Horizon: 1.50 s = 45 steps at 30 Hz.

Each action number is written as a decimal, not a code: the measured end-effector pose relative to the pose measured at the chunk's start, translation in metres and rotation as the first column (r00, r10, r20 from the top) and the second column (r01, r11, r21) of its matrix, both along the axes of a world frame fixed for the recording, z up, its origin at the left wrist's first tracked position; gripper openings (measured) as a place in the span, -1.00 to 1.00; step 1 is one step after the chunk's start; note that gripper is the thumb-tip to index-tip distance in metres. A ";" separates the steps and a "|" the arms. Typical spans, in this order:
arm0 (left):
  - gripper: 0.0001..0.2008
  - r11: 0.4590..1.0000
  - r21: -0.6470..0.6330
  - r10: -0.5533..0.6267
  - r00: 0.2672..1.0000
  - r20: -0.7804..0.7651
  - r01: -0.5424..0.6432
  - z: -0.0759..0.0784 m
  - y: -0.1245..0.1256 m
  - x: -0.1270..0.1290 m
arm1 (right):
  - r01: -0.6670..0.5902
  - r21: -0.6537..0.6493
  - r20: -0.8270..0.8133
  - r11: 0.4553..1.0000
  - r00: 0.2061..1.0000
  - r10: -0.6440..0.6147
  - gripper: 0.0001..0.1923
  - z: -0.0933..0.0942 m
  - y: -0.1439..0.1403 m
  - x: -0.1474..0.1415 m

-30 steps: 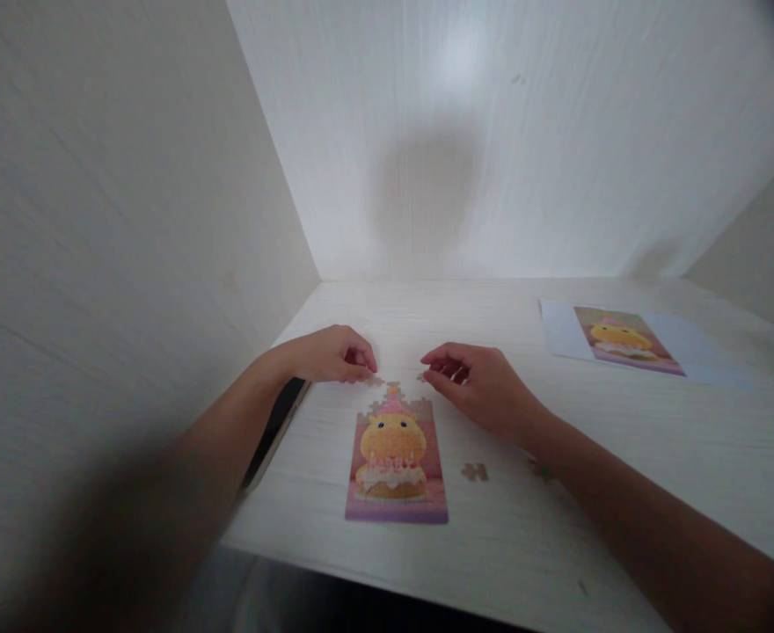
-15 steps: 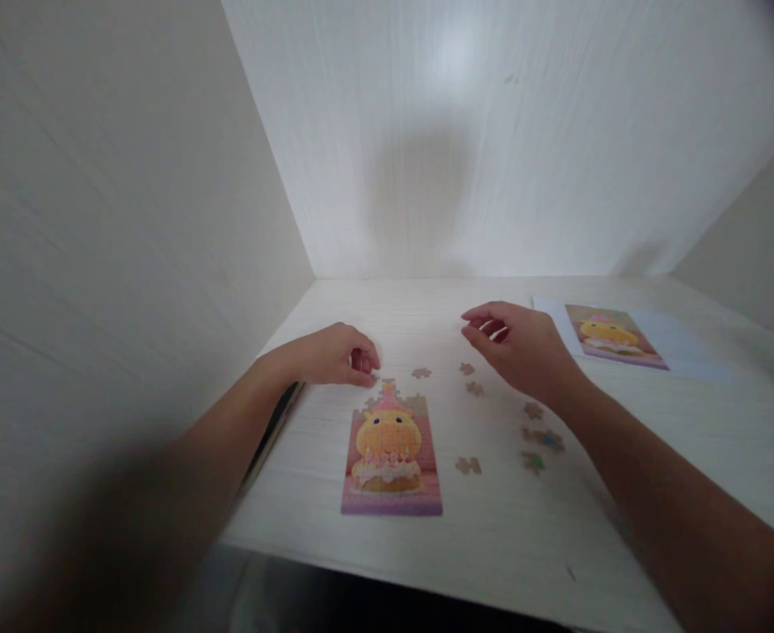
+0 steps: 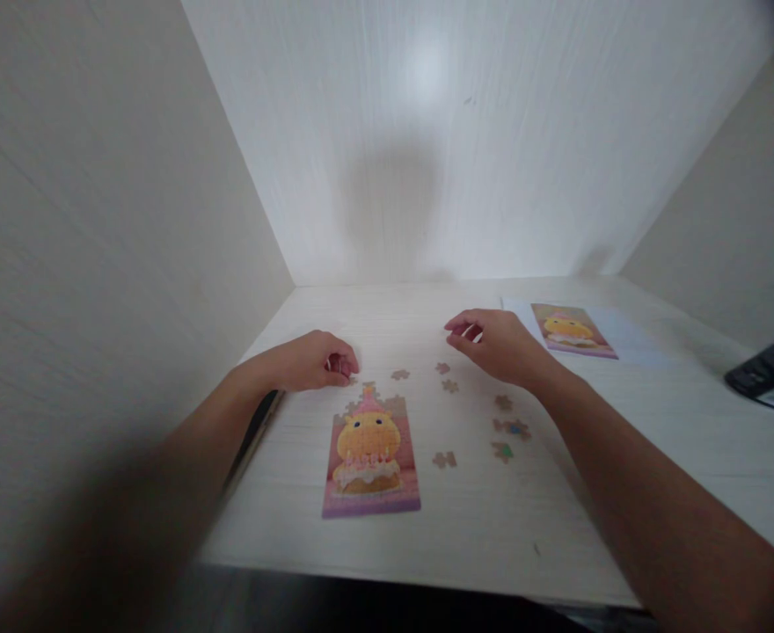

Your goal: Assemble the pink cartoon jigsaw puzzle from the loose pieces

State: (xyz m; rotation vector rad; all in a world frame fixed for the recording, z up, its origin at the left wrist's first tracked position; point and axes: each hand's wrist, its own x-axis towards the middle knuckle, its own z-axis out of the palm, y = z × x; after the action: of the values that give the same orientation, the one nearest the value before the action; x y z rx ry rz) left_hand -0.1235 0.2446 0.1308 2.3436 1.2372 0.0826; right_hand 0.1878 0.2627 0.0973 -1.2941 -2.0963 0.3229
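Puzzle (image 3: 370, 453) just below left hand (image 3: 311, 362), loose pieces (image 3: 446, 378) under right hand (image 3: 496, 343)

The puzzle (image 3: 369, 457) shows a yellow creature on pink with a lilac bottom band. Loose pieces (image 3: 445, 459) are tan. At two o'clock, the sheet (image 3: 631, 338) is pale blue.

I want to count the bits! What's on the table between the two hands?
In the head view, one loose puzzle piece lies on the table between the left hand and right hand; two more pieces sit just below the right hand.
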 end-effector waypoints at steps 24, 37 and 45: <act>-0.63 0.989 0.101 0.045 0.863 0.503 -0.110 0.001 -0.011 0.025 | -0.432 -0.414 -0.666 0.801 0.743 0.057 -0.73 0.002 -0.018 -0.031; -0.72 0.968 -0.247 0.199 0.715 0.670 -0.038 0.000 -0.017 0.040 | -0.480 -0.292 -0.808 0.827 0.586 0.054 -0.75 -0.003 -0.039 -0.077; -0.66 0.925 -0.354 0.279 0.885 0.374 -0.142 0.006 0.000 -0.009 | -0.301 0.020 -0.143 0.953 0.943 0.301 -0.86 -0.011 -0.046 -0.077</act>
State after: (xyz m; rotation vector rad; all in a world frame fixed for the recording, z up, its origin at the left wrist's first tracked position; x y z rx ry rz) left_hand -0.1328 0.2443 0.1368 1.7843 1.1812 0.4087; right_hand 0.1108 0.2165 0.0858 -0.9180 -2.1659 0.5352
